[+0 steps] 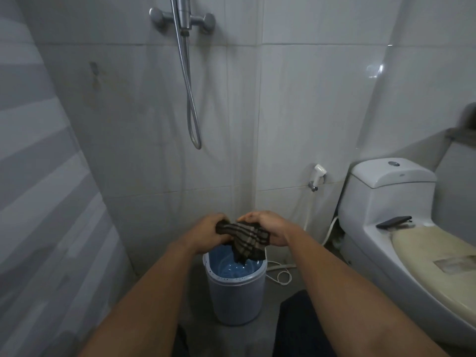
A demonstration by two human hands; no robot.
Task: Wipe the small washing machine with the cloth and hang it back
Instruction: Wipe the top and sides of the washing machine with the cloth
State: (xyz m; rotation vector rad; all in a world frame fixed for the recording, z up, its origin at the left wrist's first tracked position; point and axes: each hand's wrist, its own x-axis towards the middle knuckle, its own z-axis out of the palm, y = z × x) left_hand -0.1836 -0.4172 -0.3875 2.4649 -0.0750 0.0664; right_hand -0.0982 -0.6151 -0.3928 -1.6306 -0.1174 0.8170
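The small washing machine (237, 300) is a grey round tub with a blue inside, standing open on the floor in front of me. A dark cloth with pale stripes (247, 240) hangs bunched just above its open top, its lower end dipping into the tub. My left hand (208, 231) grips the cloth's left end and my right hand (268, 228) grips its right part. Both hands are held close together over the tub's far rim.
A white toilet (391, 210) stands at the right with a dark phone (394, 222) lying on it. A bidet sprayer (318, 173) and shower hose (192, 99) hang on the tiled wall. A white cord (280, 274) lies on the floor right of the machine.
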